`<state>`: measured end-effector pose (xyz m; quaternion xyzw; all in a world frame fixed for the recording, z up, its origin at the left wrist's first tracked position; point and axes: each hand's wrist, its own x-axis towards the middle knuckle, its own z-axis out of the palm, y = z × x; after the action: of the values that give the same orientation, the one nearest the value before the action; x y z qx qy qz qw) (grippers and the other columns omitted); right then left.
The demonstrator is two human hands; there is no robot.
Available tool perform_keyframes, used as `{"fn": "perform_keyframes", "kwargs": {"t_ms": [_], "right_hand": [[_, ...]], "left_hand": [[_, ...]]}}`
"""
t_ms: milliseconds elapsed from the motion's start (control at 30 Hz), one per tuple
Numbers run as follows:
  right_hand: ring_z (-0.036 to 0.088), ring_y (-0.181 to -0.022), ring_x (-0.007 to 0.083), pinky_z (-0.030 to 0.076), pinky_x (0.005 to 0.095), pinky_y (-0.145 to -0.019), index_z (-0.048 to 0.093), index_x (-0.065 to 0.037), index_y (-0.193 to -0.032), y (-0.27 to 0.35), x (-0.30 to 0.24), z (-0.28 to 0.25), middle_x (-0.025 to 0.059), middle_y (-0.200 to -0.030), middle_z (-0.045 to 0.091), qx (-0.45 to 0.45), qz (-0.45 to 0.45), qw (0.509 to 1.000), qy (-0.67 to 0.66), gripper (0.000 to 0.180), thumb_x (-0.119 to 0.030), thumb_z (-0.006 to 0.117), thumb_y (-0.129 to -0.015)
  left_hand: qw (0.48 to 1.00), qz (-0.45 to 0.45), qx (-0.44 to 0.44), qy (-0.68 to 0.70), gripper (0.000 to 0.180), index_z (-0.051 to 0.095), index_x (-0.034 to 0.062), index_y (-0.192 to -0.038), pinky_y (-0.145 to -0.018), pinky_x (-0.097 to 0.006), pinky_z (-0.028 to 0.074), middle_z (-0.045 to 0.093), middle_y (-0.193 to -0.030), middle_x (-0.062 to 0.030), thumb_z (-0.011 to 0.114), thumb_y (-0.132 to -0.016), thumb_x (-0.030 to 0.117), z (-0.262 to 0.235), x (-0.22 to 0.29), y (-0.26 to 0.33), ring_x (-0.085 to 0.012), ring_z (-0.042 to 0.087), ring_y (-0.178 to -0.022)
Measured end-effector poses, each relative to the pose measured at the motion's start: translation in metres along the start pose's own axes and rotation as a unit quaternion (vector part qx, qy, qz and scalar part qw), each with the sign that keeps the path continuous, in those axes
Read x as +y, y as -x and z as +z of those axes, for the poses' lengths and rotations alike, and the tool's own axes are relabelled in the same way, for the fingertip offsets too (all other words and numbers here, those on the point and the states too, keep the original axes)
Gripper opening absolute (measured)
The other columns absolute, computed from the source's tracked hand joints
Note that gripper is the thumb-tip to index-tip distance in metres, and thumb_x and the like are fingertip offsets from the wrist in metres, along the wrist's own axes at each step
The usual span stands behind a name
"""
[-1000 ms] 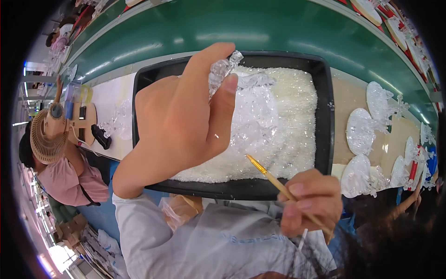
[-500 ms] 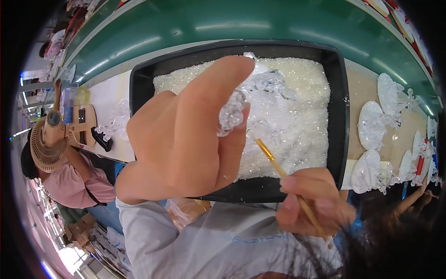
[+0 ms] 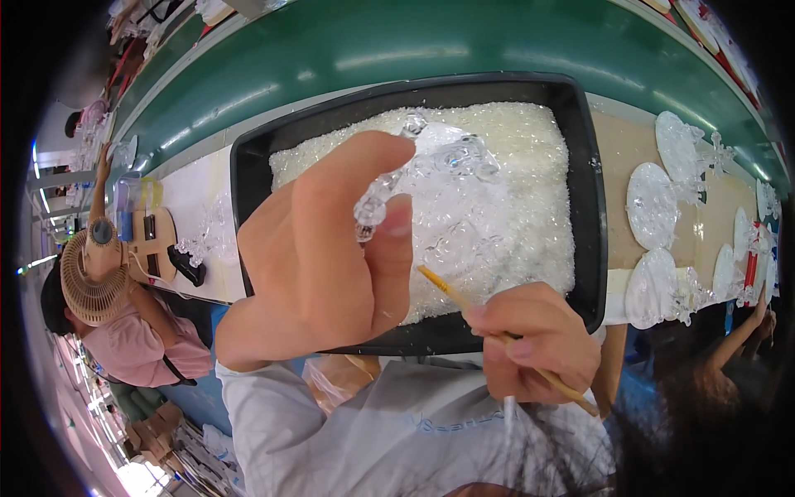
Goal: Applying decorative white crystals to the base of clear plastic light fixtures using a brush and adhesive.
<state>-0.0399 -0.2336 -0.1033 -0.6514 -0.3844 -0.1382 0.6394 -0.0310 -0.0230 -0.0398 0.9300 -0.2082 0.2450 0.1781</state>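
Observation:
My left hand [image 3: 306, 240] is held up over a black tray [image 3: 590, 199], thumb and forefinger closed on a clear knobbly plastic ornament [image 3: 370, 209]. Beyond the fingers, a rounded white part with clear figures [image 3: 468, 157] shows against the glittery white flakes [image 3: 534, 182] in the tray; whether it joins the held piece is partly hidden. Lower right, my right hand [image 3: 542, 340] pinches a thin wooden paintbrush [image 3: 439, 286]. Its yellowish tip points up and left, close to the left hand's fingers.
Several white oval pieces with clear figures [image 3: 652, 205] lie on the brown board to the right. Left of the tray are more clear pieces [image 3: 211, 236], a black object [image 3: 186, 265] and a fan [image 3: 93, 277], beside a co-worker in pink [image 3: 153, 340]. A green surface [image 3: 397, 50] runs behind.
My left hand has shifted slightly left and down with the ornament. My right hand has moved left and up a little, and the brush lies at a flatter slant.

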Motion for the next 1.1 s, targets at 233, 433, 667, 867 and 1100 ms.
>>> {"fn": "perform_keyframes", "kwargs": {"t_ms": [233,433,667,867,1100], "right_hand": [[0.064,-0.061,0.0287,0.053,0.0352,-0.056,0.055,-0.002,-0.101,0.005,0.003,0.008,0.0246,-0.088,0.069,0.045,-0.043,0.998,0.002,0.038,0.015,0.065,-0.068],[0.064,-0.06,0.0277,0.052,0.0348,-0.05,0.056,0.0,-0.092,0.007,0.004,0.01,0.0239,-0.084,0.069,0.015,-0.114,0.993,0.03,0.029,0.014,0.065,-0.068],[0.064,-0.061,0.0279,0.052,0.0329,-0.047,0.055,0.002,-0.092,0.007,0.006,0.016,0.024,-0.084,0.068,0.006,-0.197,0.975,0.108,0.028,0.011,0.068,-0.069],[0.065,-0.062,0.0291,0.052,0.0329,-0.048,0.055,0.002,-0.09,0.007,0.004,0.015,0.0246,-0.084,0.069,-0.001,-0.204,0.976,0.078,0.028,0.012,0.069,-0.068],[0.066,-0.06,0.0299,0.053,0.032,-0.047,0.055,0.002,-0.085,0.005,0.004,0.018,0.0252,-0.086,0.07,-0.02,-0.187,0.978,0.089,0.023,0.011,0.069,-0.069]], "left_hand": [[0.999,-0.028,0.005,-0.031,0.026,0.052,-0.0079,-0.117,-0.078,-0.03,0.046,0.056,-0.106,-0.0156,0.054,-0.097,0.008,0.001,0.004,0.0,-0.0218,0.058,-0.087],[0.999,0.008,0.034,-0.009,0.016,0.052,-0.0144,-0.099,-0.04,-0.033,0.035,0.06,-0.106,-0.0193,0.059,-0.087,-0.005,0.005,-0.003,-0.006,-0.0202,0.045,-0.043],[0.996,-0.083,-0.015,0.014,0.009,0.052,-0.0083,-0.099,-0.048,-0.032,0.034,0.054,-0.109,-0.0146,0.051,-0.096,0.001,-0.001,-0.001,-0.005,-0.0168,0.042,-0.047],[0.992,-0.102,-0.039,0.07,0.013,0.052,-0.0081,-0.097,-0.048,-0.032,0.035,0.053,-0.115,-0.0144,0.049,-0.097,0.005,-0.002,-0.006,-0.007,-0.0176,0.045,-0.048],[0.985,-0.131,-0.007,0.113,0.022,0.045,-0.0025,-0.118,-0.047,-0.03,0.029,0.049,-0.066,-0.006,0.047,-0.097,0.005,0.001,-0.005,-0.007,-0.0115,0.04,-0.046]]}}
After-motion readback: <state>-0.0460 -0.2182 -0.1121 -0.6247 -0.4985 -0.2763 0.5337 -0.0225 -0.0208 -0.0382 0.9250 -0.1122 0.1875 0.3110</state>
